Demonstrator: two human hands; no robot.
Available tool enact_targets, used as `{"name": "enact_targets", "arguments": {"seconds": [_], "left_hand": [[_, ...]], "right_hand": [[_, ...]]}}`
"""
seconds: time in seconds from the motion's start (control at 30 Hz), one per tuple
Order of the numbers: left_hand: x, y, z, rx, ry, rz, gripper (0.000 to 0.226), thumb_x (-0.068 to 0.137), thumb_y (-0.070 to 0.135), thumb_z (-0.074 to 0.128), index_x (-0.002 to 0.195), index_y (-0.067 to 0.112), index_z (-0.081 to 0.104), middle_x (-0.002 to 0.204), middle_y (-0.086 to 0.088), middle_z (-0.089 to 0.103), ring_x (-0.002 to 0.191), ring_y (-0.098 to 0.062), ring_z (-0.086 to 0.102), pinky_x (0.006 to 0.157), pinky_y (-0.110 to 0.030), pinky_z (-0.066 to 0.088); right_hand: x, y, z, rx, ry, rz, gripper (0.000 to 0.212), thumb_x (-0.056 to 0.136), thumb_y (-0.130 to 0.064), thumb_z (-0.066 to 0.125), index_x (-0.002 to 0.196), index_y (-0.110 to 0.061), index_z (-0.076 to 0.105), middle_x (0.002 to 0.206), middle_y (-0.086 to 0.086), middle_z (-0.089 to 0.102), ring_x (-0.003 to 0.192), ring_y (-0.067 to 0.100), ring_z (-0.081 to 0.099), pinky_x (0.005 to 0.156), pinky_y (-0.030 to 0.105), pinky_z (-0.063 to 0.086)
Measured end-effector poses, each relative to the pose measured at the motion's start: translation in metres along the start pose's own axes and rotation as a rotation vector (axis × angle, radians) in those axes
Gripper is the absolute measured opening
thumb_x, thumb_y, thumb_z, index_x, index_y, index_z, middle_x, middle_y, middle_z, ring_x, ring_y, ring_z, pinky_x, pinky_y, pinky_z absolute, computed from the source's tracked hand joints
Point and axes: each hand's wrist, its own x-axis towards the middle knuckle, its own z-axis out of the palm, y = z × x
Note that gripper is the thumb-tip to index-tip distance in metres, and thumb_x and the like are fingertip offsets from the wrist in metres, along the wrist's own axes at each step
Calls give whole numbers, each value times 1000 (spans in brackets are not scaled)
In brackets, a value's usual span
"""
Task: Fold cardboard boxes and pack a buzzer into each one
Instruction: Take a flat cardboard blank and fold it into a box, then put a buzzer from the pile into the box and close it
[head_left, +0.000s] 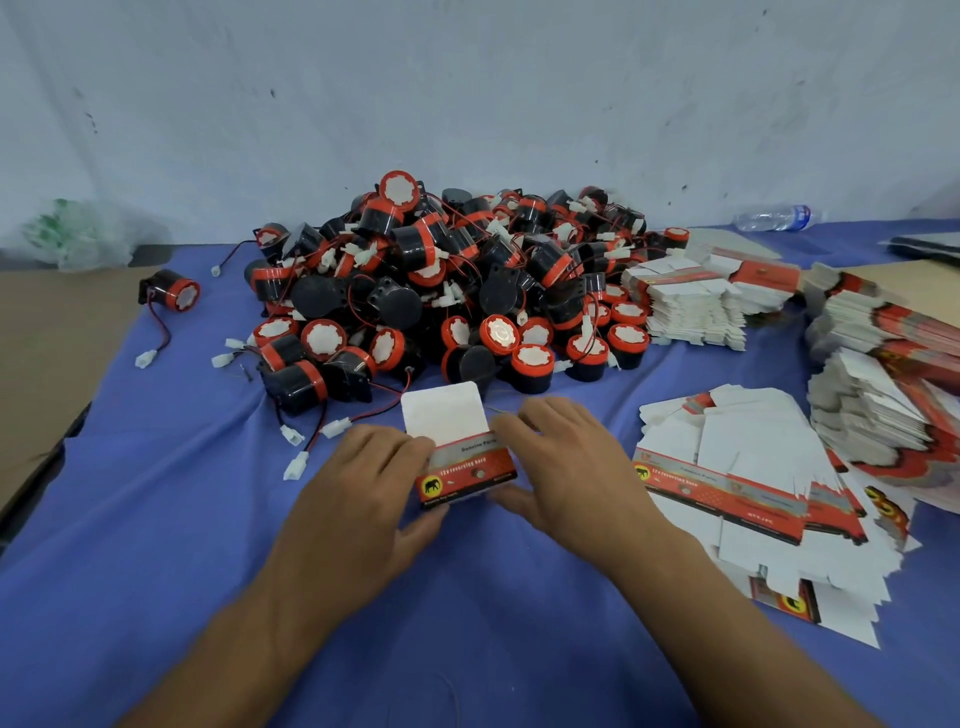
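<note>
On the blue desk (156, 519), left hand (363, 499) and right hand (566, 467) clasp a box (467, 467) in curled fingers (397, 441); buzzers (457, 291) at twelve o'clock, against a pale wall (467, 78).

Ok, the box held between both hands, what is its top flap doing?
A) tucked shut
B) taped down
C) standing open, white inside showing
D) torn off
C: the white flap stands up open at the back of the red box, which the left hand and right hand hold by its sides.
</note>
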Motion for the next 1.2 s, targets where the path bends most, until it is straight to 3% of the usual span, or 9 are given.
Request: {"name": "enact_targets", "arguments": {"seconds": [0.23, 0.33, 0.5, 0.73, 0.83, 0.9, 1.0, 1.1, 1.2], "left_hand": [[-9, 14, -3, -553, -123, -536, 44, 82, 41, 75, 119, 34, 53, 90, 12, 67, 76, -6, 62, 66, -15, 48], [-5, 3, -8, -829, -223, -697, 30, 83, 45, 73, 106, 36, 55, 97, 2, 69, 67, -15, 68, 69, -35, 56], [-4, -17, -10, -537, -221, -607, 22, 82, 25, 77, 81, 30, 55, 95, 6, 60, 78, -11, 60, 71, -26, 49], [-7, -46, -14, -476, -49, -647, 15, 80, 32, 78, 74, 30, 64, 93, 19, 61, 76, 4, 56, 61, -10, 38], [-7, -52, -16, -610, 48, -742, 15, 82, 45, 75, 79, 33, 66, 72, 7, 63, 59, -5, 51, 56, -19, 42], [-5, -53, -17, -728, 46, -775, 28, 74, 51, 69, 96, 35, 63, 88, 10, 66, 76, -9, 59, 67, -27, 47], [-3, -46, -16, -866, -146, -728, 80, 58, 64, 71, 127, 35, 45, 120, 21, 59, 105, 3, 58, 83, -25, 49], [-6, -43, -14, -862, -228, -657, 90, 48, 62, 79, 126, 47, 37, 116, 34, 59, 103, 9, 58, 77, -11, 49], [-8, -43, -14, -842, -204, -668, 94, 45, 63, 79, 126, 47, 34, 111, 20, 66, 99, 7, 60, 72, -12, 49]], "right_hand": [[0, -13, 14, 134, -78, 92, 35, 95, -33, 60, 118, -17, 39, 107, 1, 66, 85, 26, 60, 61, 33, 38], [-2, -9, 15, 129, -74, 27, 41, 93, -38, 63, 119, -17, 39, 100, 1, 65, 82, 26, 59, 59, 34, 38], [0, 5, 11, 558, -132, 55, 68, 83, -74, 54, 131, -28, 39, 95, -11, 61, 85, 8, 59, 74, 32, 52], [19, 27, 31, 490, -43, 229, 54, 98, -40, 58, 144, -16, 43, 146, 3, 43, 127, 21, 47, 102, 32, 42], [23, 19, 41, 503, -141, 109, 68, 97, -32, 62, 155, -21, 29, 164, 2, 17, 148, 24, 24, 115, 37, 32], [26, 12, 46, 500, -174, 65, 74, 97, -33, 63, 157, -22, 22, 167, -1, 8, 152, 22, 14, 119, 37, 26], [29, 7, 46, 482, -224, 29, 65, 97, -31, 62, 153, -18, 33, 164, 2, 22, 148, 21, 24, 118, 38, 28], [32, 10, 42, 511, -211, 0, 31, 93, -14, 60, 124, -10, 58, 127, 6, 58, 115, 25, 52, 98, 44, 44], [51, 23, 36, 445, -50, 89, 45, 93, -6, 56, 137, -12, 51, 140, 8, 45, 124, 30, 45, 102, 39, 42]]}}
